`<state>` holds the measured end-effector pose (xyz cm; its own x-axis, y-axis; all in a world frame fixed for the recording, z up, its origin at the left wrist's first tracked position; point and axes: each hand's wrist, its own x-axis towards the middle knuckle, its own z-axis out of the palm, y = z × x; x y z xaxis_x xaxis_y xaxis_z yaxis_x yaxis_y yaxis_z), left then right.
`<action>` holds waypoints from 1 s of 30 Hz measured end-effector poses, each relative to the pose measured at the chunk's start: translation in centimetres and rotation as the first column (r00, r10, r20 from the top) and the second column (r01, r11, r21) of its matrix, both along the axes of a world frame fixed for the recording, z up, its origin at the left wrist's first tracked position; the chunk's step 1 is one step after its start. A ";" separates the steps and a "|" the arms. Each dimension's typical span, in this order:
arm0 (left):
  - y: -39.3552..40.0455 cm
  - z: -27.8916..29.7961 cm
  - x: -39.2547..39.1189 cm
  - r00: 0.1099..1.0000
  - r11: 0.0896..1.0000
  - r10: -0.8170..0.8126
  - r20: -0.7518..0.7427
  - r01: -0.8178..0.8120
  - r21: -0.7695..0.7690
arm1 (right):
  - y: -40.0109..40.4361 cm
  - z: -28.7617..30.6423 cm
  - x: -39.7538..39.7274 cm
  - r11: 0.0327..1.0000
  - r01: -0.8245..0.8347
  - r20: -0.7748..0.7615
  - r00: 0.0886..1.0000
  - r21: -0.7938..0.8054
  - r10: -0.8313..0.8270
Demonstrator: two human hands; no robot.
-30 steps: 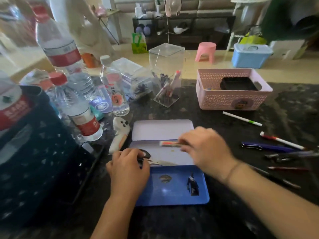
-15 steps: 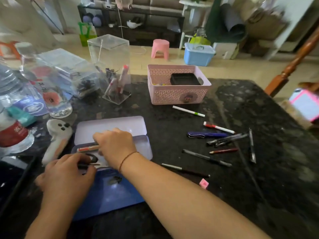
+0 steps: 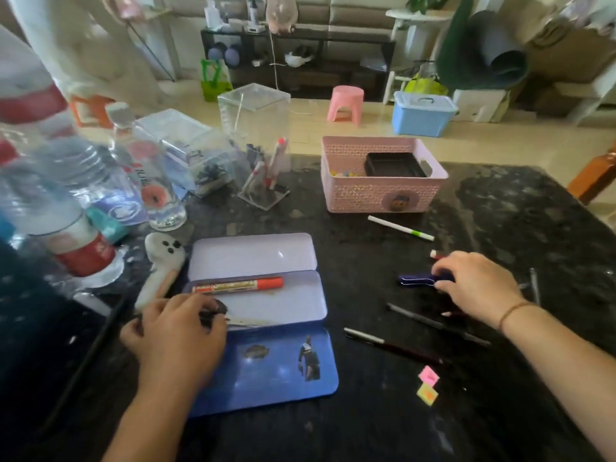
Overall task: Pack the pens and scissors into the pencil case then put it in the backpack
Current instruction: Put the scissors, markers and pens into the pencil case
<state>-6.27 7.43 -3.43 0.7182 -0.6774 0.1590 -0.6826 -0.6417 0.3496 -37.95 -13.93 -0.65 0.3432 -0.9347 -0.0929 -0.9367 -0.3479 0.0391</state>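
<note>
Blue-lidded and lavender inside, the tin pencil case [image 3: 266, 305] is lying open on the dark stone desk [image 3: 500, 201], and you are working through the packing step. An orange marker [image 3: 237, 285] is resting in the middle tray. Your left hand [image 3: 173, 331] is curling over the scissors [image 3: 230, 320] at the tray's near edge, fingers closing on the black handle while the blades are pointing right across the tray.

Your right hand [image 3: 473, 288] is reaching out to the loose pens and pinching the dark blue pen [image 3: 420, 280] at its right end; the pen appears to be lying on the desk, not yet lifted. A white pen with a green tip [image 3: 400, 228] is lying near the pink basket [image 3: 380, 191], and two dark pens [image 3: 433, 323] are lying between the case and your right forearm.

Judged from this layout, packing is at an early stage. The next move calls for lifting the blue pen, carrying it left and laying it parallel to the marker. The backpack cannot be identified with certainty in this view.
</note>
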 end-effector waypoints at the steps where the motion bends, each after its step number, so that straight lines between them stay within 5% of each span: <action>1: 0.0 -0.2 0.2 1.000 1.000 0.005 -0.001 -0.005 0.011 | 0.0 0.0 0.5 1.000 0.000 0.004 1.000 -0.017 0.000; 6: 0.1 -0.4 0.6 0.999 1.000 0.007 -0.037 -0.006 0.028 | -0.5 -0.4 3.4 0.999 0.021 0.054 0.998 0.034 -0.023; 9: 0.2 -0.4 0.7 0.998 0.999 -0.006 -0.060 0.008 0.037 | 0.3 0.0 5.7 0.997 0.018 0.379 0.925 -0.075 0.012; 11: 0.2 -0.4 0.8 0.997 0.999 -0.008 -0.078 0.011 0.040 | 2.2 0.9 9.1 0.972 -0.140 0.525 0.823 -0.187 0.219; 14: 0.2 -0.4 0.8 0.997 0.998 -0.011 -0.080 0.016 0.057 | 5.9 0.6 14.7 0.846 -0.484 0.460 0.713 -0.224 0.530; 16: 0.1 -0.3 0.7 0.997 0.998 -0.006 -0.076 0.012 0.069 | 7.6 -0.4 17.1 0.812 -0.572 0.416 0.715 -0.114 0.562; 22: 0.0 -0.5 0.9 0.998 0.999 -0.013 -0.063 0.016 0.044 | 8.7 -1.4 20.5 0.768 -0.636 0.187 0.748 -0.069 0.636; 30: -0.6 -2.0 2.3 0.985 0.991 -0.132 -0.113 0.133 -0.005 | 8.9 -2.6 20.0 0.799 -0.558 0.303 0.740 -0.223 0.601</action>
<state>-3.94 6.87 -5.40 0.6353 -0.7680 0.0806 -0.7180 -0.5491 0.4277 -17.93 -4.99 -3.25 0.8103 -0.5406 0.2263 -0.5136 -0.8410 -0.1699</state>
